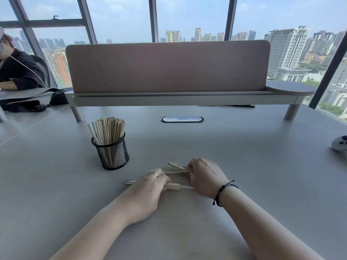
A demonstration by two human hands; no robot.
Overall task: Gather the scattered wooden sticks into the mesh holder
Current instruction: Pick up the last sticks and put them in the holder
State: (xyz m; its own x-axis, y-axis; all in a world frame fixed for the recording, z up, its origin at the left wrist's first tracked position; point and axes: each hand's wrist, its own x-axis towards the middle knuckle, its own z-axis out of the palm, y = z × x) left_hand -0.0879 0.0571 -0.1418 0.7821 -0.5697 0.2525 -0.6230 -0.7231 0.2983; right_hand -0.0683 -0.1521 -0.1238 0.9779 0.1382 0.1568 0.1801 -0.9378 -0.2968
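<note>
A black mesh holder (112,155) stands on the grey table, left of centre, packed with many upright wooden sticks (109,129). In front of it, several loose wooden sticks (177,167) lie flat on the table between my hands. My left hand (148,190), with a ring on one finger, is closed over a few sticks whose ends poke out on both sides (174,186). My right hand (205,176), with a black cord on the wrist, is closed on the right ends of the fanned sticks.
A raised shelf with a pinkish divider panel (167,66) runs across the back of the table. A cable grommet (182,119) sits mid-table. A white controller (339,143) lies at the right edge. A person and a black bag (28,104) are at far left.
</note>
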